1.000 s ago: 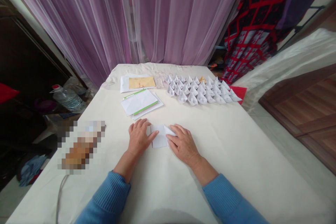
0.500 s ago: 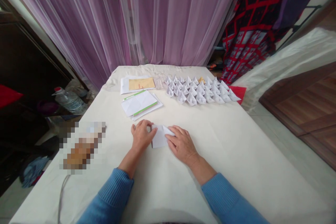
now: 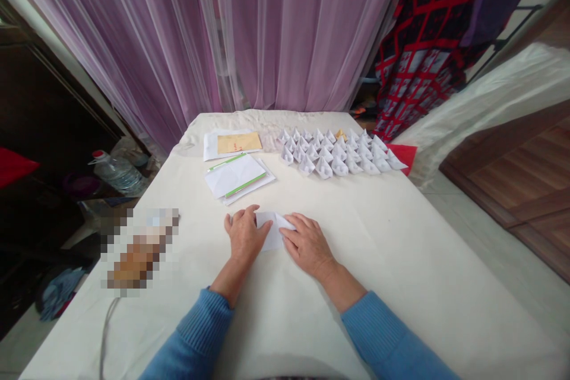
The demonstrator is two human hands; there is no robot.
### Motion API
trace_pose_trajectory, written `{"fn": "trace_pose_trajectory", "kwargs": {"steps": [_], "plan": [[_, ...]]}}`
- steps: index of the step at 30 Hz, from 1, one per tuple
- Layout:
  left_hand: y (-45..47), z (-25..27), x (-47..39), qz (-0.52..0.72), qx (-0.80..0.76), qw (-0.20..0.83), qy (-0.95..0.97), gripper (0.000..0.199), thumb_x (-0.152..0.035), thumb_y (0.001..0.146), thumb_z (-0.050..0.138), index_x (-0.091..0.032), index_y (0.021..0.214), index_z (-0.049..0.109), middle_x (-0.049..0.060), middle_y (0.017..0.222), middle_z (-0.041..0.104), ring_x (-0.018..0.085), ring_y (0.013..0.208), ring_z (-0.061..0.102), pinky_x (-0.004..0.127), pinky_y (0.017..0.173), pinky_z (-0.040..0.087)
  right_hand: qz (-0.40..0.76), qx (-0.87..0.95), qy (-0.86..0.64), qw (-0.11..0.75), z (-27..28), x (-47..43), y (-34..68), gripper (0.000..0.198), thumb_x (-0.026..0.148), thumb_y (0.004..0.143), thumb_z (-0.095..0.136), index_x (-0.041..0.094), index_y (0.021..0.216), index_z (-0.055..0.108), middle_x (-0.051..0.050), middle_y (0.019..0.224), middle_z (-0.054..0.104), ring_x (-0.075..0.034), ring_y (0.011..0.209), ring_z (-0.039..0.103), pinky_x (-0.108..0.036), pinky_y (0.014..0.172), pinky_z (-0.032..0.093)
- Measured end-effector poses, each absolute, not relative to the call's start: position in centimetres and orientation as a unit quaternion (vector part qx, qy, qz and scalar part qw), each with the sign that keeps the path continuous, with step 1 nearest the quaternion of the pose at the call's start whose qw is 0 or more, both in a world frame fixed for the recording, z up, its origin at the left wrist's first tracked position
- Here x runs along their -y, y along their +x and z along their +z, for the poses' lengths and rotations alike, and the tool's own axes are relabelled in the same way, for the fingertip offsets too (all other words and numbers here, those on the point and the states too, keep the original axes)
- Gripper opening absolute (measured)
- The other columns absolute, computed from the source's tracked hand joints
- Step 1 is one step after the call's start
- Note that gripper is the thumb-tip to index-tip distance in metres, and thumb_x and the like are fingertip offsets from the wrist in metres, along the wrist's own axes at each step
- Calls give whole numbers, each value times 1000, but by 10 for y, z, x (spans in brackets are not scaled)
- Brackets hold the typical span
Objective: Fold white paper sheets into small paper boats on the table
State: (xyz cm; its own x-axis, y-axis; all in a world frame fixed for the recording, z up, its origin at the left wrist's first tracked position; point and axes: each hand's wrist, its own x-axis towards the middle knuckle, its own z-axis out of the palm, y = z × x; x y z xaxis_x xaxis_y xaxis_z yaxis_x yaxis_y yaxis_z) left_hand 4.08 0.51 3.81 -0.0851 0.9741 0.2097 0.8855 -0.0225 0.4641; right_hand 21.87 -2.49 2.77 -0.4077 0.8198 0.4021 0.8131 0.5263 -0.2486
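Note:
A small sheet of white paper (image 3: 269, 242) lies on the table between my hands, its upper right corner folded over into a slanted flap. My left hand (image 3: 244, 233) covers the sheet's left side, thumb resting on the paper and the other fingers apart, the index finger reaching past the top edge. On the right, my right hand (image 3: 309, 242) has its fingers and thumb closed on the folded flap, holding it down. Part of the sheet is hidden under both hands.
Rows of folded white paper boats (image 3: 339, 166) with one yellow one stand at the back right, near a red sheet (image 3: 407, 157). Paper stacks (image 3: 236, 177) and a tan envelope (image 3: 239, 142) lie at the back left. A blurred-out object (image 3: 140, 249) with a cable is at the left.
My left hand has moved right over the sheet, and its thumb now lies farther across the paper. My right hand stays at the folded flap.

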Motion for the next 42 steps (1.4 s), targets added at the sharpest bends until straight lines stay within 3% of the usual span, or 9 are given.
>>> {"fn": "trace_pose_trajectory", "kwargs": {"steps": [12,25,35,42], "plan": [[55,50,-29,217,-687,79,689,30,-35,82,64,-22,108,60,4,85,73,29,101,60,56,104,25,-1,839,-483,249,26,25,219,22,19,88,56,25,103,70,-9,126,60,-27,121,48,-42,95,39],[48,42,-12,239,-640,55,729,30,-25,86,57,-26,117,54,3,93,74,26,100,63,55,108,21,11,838,-487,247,29,25,218,22,19,87,58,26,104,70,-7,126,61,-25,122,48,-41,96,39],[41,44,4,218,-618,28,755,8,-26,88,57,-25,94,62,1,87,73,24,93,64,55,108,21,13,837,-489,247,30,25,218,22,19,88,58,26,104,71,-8,126,61,-25,121,48,-41,97,39],[36,44,10,203,-597,6,776,10,-24,89,56,-27,94,65,1,88,72,24,91,64,55,107,22,12,837,-488,247,28,25,218,23,19,87,59,26,105,71,-7,127,61,-26,121,48,-42,97,39]]}}
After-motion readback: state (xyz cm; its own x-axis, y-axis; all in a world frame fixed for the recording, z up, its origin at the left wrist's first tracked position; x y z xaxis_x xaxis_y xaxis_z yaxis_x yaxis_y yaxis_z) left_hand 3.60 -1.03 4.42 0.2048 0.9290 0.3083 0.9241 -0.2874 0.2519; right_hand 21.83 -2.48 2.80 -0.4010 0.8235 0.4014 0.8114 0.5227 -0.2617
